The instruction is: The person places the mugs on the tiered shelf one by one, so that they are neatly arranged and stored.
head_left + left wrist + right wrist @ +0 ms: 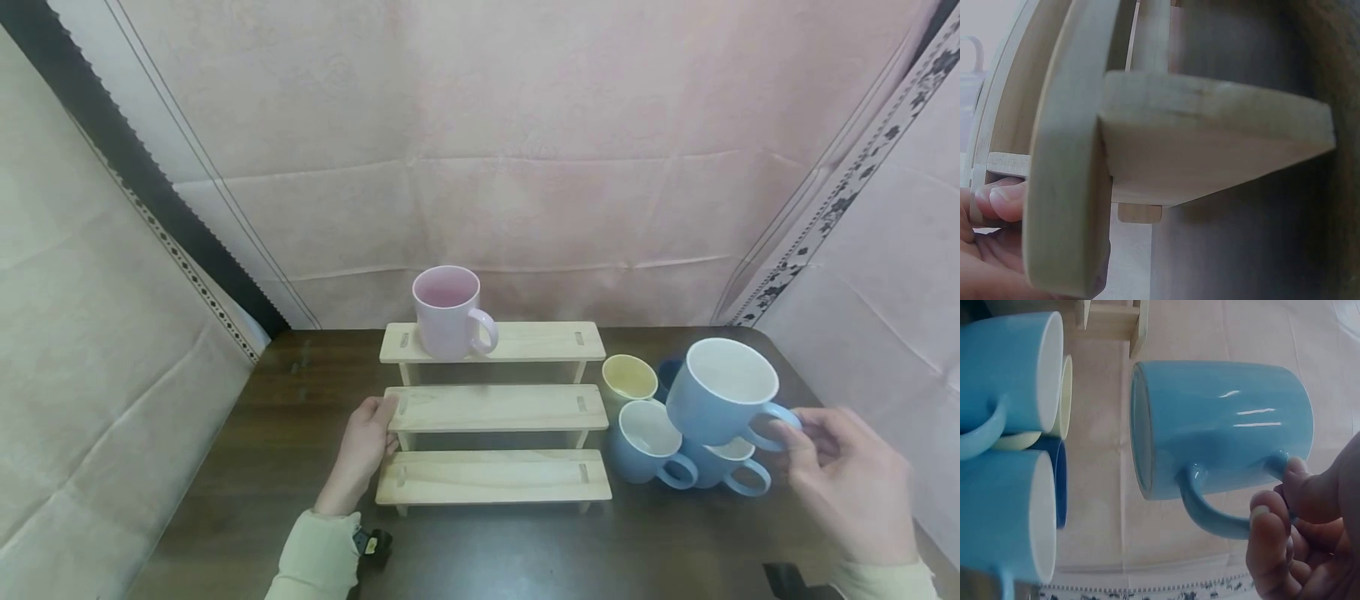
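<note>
My right hand (851, 479) pinches the handle of a light blue mug (1229, 419) with a white inside, holding it above the other mugs on the right. In the right wrist view thumb and fingers close on the handle. My left hand (366, 442) grips the left end of the middle step of a three-tier wooden rack (495, 408), thumb on top. The left wrist view shows its fingers partly hidden behind a board's end (1066, 187). A pale pink mug (446, 321) stands on the left of the top step, handle to the right.
Right of the rack, two light blue mugs (645, 446) stand close together on the dark wooden table (480, 554). Behind them are a yellow mug (628, 379) and a dark blue mug (665, 373), mostly hidden. Pale cloth (525, 208) hangs behind and at both sides.
</note>
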`<state>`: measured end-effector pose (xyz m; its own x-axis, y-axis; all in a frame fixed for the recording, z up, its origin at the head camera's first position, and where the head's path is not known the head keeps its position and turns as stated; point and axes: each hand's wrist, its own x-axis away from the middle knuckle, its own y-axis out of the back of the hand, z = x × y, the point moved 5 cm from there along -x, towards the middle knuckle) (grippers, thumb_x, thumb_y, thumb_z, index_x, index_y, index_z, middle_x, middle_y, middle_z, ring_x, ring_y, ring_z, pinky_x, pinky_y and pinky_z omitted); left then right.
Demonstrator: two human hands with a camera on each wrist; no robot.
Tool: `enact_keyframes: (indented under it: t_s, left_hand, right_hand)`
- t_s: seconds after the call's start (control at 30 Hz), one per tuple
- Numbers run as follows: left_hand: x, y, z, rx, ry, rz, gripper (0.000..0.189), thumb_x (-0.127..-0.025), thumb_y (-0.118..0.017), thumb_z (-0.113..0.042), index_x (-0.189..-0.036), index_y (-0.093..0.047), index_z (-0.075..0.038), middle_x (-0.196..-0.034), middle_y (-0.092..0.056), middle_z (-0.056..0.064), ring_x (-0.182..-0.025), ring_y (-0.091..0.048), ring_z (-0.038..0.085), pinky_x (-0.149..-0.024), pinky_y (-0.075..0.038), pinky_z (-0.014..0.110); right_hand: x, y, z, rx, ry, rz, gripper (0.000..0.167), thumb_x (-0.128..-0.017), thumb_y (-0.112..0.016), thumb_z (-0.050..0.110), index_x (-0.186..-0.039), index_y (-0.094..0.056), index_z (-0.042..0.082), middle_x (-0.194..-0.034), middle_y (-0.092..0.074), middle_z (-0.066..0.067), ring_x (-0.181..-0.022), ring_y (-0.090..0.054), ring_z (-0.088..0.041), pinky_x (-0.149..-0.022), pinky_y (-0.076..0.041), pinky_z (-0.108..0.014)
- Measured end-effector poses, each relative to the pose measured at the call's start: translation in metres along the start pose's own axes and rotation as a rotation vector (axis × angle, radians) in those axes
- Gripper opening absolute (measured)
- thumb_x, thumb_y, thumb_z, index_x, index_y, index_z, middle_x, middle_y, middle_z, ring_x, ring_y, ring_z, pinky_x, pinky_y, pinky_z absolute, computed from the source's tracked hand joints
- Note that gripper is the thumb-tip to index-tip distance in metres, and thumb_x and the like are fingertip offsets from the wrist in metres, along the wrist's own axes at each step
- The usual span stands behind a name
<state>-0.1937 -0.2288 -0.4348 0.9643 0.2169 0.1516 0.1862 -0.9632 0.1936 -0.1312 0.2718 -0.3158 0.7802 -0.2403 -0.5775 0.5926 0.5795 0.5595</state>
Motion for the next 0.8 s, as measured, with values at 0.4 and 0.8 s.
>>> enact_keyframes:
  t_s: [0.4, 0.8]
  left_hand:
    - [0.001, -0.001, -0.004, -0.016, -0.007, 0.002, 0.033, -0.106, -0.038, -0.028, -0.113, -0.048, 0.003, -0.067, -0.045, 0.002, -0.053, -0.042, 0.015, -0.050, -0.036, 0.025]
    - [-0.001, 0.000, 0.000, -0.006, -0.001, 0.003, 0.036, -0.107, -0.038, -0.030, -0.115, -0.049, 0.003, -0.066, -0.044, 0.000, -0.052, -0.040, 0.013, -0.049, -0.036, 0.023]
  right_hand:
    - [-0.030, -0.033, 0.030, -0.059, 0.101, 0.042, 0.008, -0.082, -0.075, 0.001, -0.086, -0.068, 0.002, -0.078, -0.057, 0.007, -0.052, -0.054, 0.011, -0.050, -0.042, -0.009]
    - [-0.046, -0.064, 0.057, -0.040, 0.171, 0.096, 0.008, -0.086, -0.071, 0.002, -0.091, -0.066, -0.001, -0.082, -0.059, -0.006, -0.056, -0.052, 0.007, -0.055, -0.041, -0.010]
